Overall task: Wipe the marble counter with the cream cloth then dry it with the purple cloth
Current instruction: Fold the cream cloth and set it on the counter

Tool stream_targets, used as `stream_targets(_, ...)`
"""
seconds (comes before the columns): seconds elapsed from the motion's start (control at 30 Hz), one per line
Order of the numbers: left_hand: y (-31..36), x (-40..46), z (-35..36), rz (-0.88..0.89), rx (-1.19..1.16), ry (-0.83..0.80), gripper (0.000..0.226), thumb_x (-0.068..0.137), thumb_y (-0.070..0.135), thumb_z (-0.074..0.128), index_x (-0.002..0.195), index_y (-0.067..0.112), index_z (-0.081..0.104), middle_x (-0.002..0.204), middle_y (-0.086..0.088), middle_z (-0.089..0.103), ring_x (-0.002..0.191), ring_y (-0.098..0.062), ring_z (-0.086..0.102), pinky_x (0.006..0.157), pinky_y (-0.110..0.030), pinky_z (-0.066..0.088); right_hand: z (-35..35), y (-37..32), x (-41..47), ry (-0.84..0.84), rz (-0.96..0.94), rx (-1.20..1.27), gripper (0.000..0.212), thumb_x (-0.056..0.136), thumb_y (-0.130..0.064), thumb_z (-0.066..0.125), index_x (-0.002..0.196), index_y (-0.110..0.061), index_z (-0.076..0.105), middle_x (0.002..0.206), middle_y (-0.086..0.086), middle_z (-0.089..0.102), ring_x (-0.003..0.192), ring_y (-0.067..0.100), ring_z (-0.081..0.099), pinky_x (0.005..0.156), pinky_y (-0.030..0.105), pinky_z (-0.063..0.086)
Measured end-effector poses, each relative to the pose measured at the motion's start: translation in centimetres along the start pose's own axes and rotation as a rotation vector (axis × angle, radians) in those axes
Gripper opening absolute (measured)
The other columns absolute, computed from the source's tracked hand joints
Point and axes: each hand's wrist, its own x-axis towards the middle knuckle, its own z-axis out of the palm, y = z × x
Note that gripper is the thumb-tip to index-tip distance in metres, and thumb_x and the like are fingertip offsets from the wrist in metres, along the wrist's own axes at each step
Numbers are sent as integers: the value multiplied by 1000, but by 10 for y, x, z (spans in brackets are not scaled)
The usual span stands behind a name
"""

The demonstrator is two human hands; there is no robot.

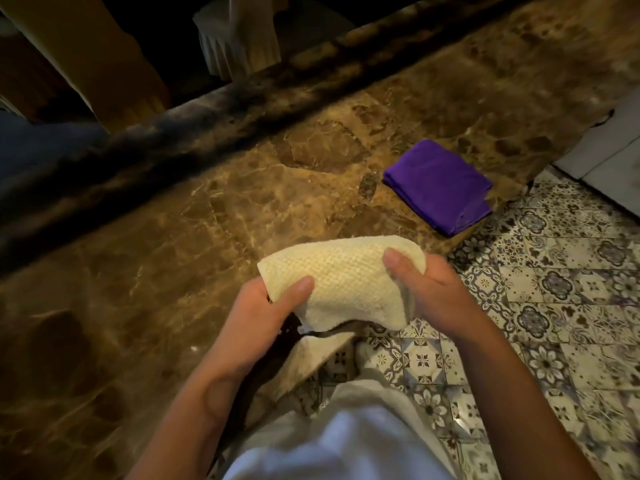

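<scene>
We hold the cream cloth [341,284] in the lower middle of the frame, folded into a thick pad and lifted over the near edge of the counter [173,237]. Our left hand [266,306] grips its left end, thumb pressed on top and the other fingers tucked underneath. Our right hand [429,292] clenches the right end the same way, thumb on the waffle weave. Whether the cloth touches the marble we cannot tell; it seems to hang just above the edge.

The purple cloth [440,187] lies folded flat on the counter, right of centre, well apart from our hands and close to the counter's near edge. The brown marble runs diagonally from the lower left to the upper right, with a dark raised rim [207,119] along its far side. Patterned floor tiles [540,306] fill the lower right. A white garment [346,441] shows at the bottom between our forearms.
</scene>
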Motion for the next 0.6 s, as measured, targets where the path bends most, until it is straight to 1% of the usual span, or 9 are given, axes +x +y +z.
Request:
stream_targets(0.07,-1,19,8,-30,7,38,38,82,59,76,116,43,76,121,10,78,112,-10,74,88,-19,57,-16,0,30,-58,-15,-50,65,72,-85,61,100,-28,73,99,0,78,92,16,75,78,40,61)
stream_targets(0.17,-7,49,25,-86,36,162,20,87,50,72,104,45,80,107,14,81,99,-6,76,77,-17,58,-37,-2,79,-203,-98,-48,23,96,-49,64,102,-32,79,98,-8,82,92,8,77,76,23,61)
stream_targets(0.2,-9,58,32,-106,29,207,20,88,46,68,102,41,81,104,13,82,95,-6,77,73,-18,59,-43,-2,96,-241,-93,-29,21,98,-39,64,105,-26,80,100,-6,82,94,11,77,76,23,61)
stream_targets(0.27,-12,73,42,-171,35,256,28,91,41,64,109,27,80,104,10,82,96,-6,77,78,-20,58,-53,-1,129,-289,-51,-15,21,98,-30,66,108,-16,79,99,0,83,94,16,78,72,25,60)
stream_targets(0.3,-14,80,45,-212,70,273,29,94,40,63,110,22,79,100,10,83,92,-5,77,79,-21,57,-55,1,144,-306,-41,-29,20,97,-28,68,107,-15,79,98,1,83,94,18,78,72,27,61)
stream_targets(0.37,-20,89,50,-281,127,345,25,99,37,61,95,21,80,79,11,81,71,0,73,67,-17,53,-57,5,172,-345,-15,-69,15,96,-28,70,99,-18,80,98,2,83,95,22,78,79,38,63)
stream_targets(0.43,-22,96,55,-314,141,448,24,100,35,62,87,23,79,68,16,77,61,5,70,59,-11,49,-56,4,195,-414,6,-110,13,96,-33,71,91,-26,81,96,-3,83,92,17,79,80,40,62)
stream_targets(0.53,-20,103,60,-311,371,569,18,99,43,64,103,31,77,78,25,76,75,7,72,66,-15,52,-51,0,221,-480,-4,-168,14,95,-35,71,89,-27,81,93,-5,83,88,14,78,79,38,61)
stream_targets(0.6,-16,106,62,-329,567,629,31,97,49,64,117,29,76,89,22,74,83,5,69,75,-24,56,-48,-2,232,-503,-26,-249,15,94,-37,71,88,-26,80,89,-9,82,86,10,78,76,36,61)
